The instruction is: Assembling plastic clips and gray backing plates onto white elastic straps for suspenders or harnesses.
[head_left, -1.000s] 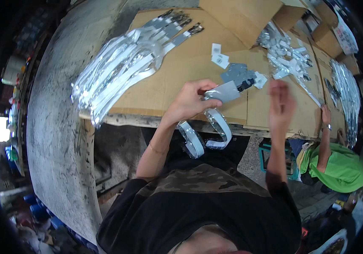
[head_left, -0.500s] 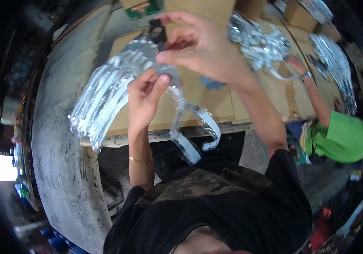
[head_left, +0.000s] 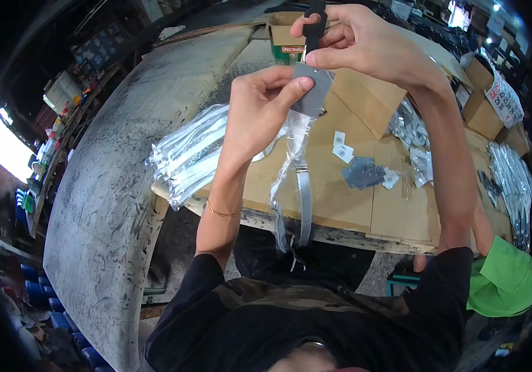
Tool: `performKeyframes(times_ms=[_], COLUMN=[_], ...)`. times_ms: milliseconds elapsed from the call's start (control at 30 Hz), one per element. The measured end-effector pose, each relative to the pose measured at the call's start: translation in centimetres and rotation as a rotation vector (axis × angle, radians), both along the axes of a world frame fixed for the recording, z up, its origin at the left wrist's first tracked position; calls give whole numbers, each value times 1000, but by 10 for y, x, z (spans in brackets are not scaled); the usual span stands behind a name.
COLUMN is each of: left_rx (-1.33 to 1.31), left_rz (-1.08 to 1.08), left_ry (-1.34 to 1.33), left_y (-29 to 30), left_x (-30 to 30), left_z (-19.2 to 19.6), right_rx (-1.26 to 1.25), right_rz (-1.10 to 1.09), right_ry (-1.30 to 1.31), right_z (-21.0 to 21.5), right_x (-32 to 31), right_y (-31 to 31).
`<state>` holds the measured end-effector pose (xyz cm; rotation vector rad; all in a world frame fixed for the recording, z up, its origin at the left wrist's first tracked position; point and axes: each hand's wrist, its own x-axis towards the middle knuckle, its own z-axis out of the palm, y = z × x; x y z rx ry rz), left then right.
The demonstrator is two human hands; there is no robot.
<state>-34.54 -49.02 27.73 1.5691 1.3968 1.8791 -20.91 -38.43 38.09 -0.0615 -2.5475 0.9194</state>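
My left hand (head_left: pixel 256 111) pinches a grey card tag (head_left: pixel 313 90) between thumb and fingers. Above it, my right hand (head_left: pixel 365 46) grips a black plastic hanger (head_left: pixel 314 31) whose lower end meets the top of the tag. From below the tag hangs a white strap (head_left: pixel 304 198) in a clear plastic sleeve (head_left: pixel 297 139), reaching past the table's front edge. Left of it, partly behind my left forearm, lies a pile of similar wrapped white straps (head_left: pixel 197 149).
Loose grey tags (head_left: pixel 364 173) and small white labels (head_left: pixel 342 149) lie on the cardboard-covered table (head_left: pixel 340 214). More wrapped straps (head_left: pixel 509 180) lie at the right, near a co-worker in a green top (head_left: pixel 506 279). An open carton (head_left: pixel 287 40) stands at the back.
My view has tilted up, showing more of the table's back. The hanger and tag are now held one above the other, and the strap hangs straighter. Loose tags and labels have come into sight.
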Motion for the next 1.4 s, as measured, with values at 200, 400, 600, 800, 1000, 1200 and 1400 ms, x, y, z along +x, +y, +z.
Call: performKeyframes(times_ms=[200,400,600,800,1000,1200,1400], left_rx=[49,227,97,123,222,214,181], left_rz=[70,-34,-383,757,164,-59,14], left_ry=[45,-12,-101,438,29,41,217], left_y=[1,5,15,10,-1,0,3], left_x=[-15,-23,-50,-22,-41,-55,-57], left_z=[16,35,18,21,24,76,93], right_rx=[320,250,134,206,294,252,273], right_rz=[-125,-92,-31,-76,2,-49,-80], right_ry=[63,-5,364,468,518,312,200], right_z=[20,57,89,84,86,97,105], right_x=[-4,-19,-16,-46,-55,-46,-57], right_y=[-47,-41,-35,-21,-15,-41,-27])
